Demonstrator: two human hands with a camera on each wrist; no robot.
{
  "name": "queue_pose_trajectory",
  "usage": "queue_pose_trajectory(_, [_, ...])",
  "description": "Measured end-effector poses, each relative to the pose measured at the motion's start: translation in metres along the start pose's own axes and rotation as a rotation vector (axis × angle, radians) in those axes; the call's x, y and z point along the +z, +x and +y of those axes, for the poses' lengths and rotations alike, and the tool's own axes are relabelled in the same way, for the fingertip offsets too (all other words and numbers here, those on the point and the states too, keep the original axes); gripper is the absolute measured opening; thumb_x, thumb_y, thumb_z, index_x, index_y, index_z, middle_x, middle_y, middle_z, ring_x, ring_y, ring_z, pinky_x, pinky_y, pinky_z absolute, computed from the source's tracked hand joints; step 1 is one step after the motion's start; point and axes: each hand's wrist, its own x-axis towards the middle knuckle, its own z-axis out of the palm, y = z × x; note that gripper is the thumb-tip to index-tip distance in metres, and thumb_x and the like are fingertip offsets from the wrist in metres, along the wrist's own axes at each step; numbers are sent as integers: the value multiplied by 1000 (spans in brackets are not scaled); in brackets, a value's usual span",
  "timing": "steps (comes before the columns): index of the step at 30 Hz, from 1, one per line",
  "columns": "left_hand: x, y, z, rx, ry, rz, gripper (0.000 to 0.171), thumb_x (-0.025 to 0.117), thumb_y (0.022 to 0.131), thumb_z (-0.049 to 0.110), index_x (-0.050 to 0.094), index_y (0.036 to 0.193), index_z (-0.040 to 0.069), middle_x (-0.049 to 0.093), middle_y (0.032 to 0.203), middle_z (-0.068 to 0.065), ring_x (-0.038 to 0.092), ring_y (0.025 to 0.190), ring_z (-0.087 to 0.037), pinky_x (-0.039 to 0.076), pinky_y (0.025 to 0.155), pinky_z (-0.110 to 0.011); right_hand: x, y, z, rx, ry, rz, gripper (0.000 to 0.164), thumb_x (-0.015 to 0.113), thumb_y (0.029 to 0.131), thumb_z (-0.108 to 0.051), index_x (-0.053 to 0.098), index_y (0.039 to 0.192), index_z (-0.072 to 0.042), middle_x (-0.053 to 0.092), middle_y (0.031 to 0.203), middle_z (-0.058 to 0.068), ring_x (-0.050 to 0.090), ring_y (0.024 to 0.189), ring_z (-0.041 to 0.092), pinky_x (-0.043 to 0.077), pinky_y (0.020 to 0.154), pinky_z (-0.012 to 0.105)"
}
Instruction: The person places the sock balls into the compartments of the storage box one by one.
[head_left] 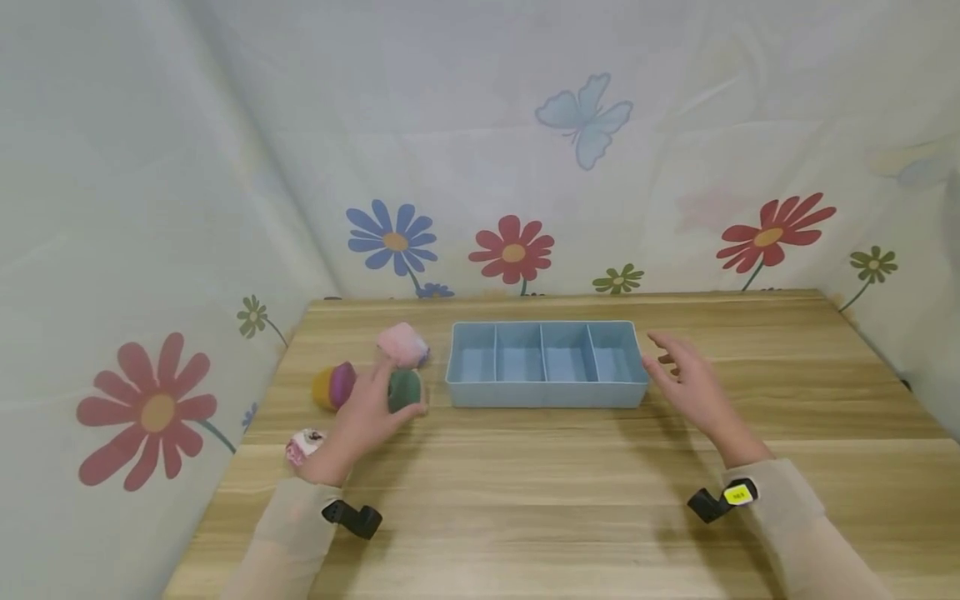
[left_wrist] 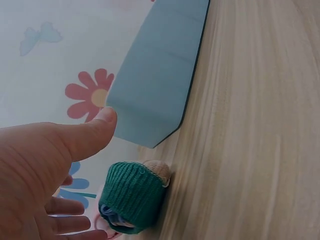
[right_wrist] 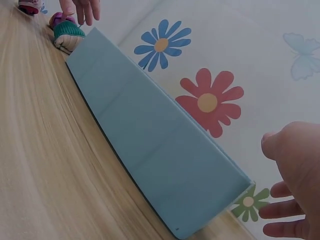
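Observation:
My left hand (head_left: 366,410) hovers over a green ribbed rolled-up sock (head_left: 406,390), fingers apart and nothing gripped. In the left wrist view this green sock (left_wrist: 134,196) has a beige part and lies on the table below the thumb. Just behind it sits a pink rolled sock (head_left: 403,344). A yellow-and-purple roll (head_left: 341,385) and a white-and-red patterned roll (head_left: 302,448) lie to the left, partly behind the hand and wrist. Beside the right end of a light blue four-slot box (head_left: 547,395) my right hand (head_left: 692,387) is held with loosely bent fingers, holding nothing.
The box's compartments (head_left: 519,354) show bare blue floors. Under everything is a wood-grain table (head_left: 525,500). A white cloth (head_left: 450,125) printed with flowers and a butterfly hangs behind and at the sides.

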Motion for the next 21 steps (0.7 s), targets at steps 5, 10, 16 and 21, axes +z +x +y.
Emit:
queue_pose_trajectory(5, [8,-1,-4,-22,-2,-27,86,76,76,35,30,141,3,37,136,-27,39,122,-41,36,96,-56,5,0,4,17,27,7,49,52,96,-21,39,137,2,42,131,26,52,104,42,45,81,55])
queue_pose_trajectory(10, [14,-2,-8,-39,25,-42,88,77,75,36,31,141,-1,35,138,-28,39,123,-41,34,99,-54,12,0,8,39,61,-1,50,50,96,-23,38,137,3,42,133,26,52,105,42,46,81,54])
queue_pose_trajectory(16, [19,-3,-11,-63,31,-39,84,77,75,35,36,137,-2,38,137,-26,40,122,-40,35,98,-53,19,1,13,35,80,16,48,52,96,-21,41,135,5,47,124,30,56,98,43,48,77,53])
queue_pose_trajectory(21, [22,-3,-13,-77,24,-43,84,78,75,33,35,138,-1,36,138,-25,39,123,-40,34,99,-53,22,0,16,23,97,17,45,52,96,-20,45,132,6,52,119,30,57,97,41,49,77,52])
